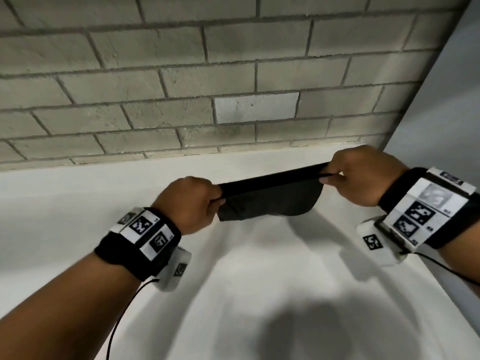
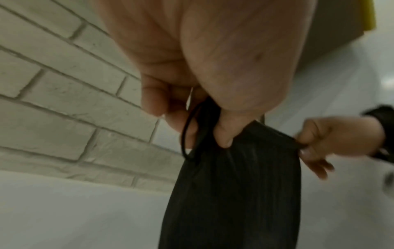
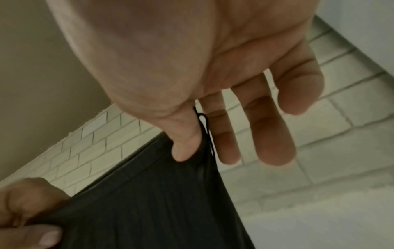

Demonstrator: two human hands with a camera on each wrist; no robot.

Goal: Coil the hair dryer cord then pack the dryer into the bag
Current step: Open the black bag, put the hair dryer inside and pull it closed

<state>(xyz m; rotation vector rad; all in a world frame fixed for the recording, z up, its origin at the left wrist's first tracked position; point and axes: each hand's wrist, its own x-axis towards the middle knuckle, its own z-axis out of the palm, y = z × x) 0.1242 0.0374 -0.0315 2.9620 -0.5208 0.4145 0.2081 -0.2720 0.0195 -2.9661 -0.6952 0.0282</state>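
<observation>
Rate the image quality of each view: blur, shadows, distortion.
Head view: mostly sharp, brick lines bowed by the wide lens, soft shadows on the white counter under the bag. Left wrist view: left hand looms close and blurred. Right wrist view: dim, soft, right hand filling the frame.

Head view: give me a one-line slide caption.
Both hands, left hand and right hand, stretch a black drawstring bag taut above a white surface.
</observation>
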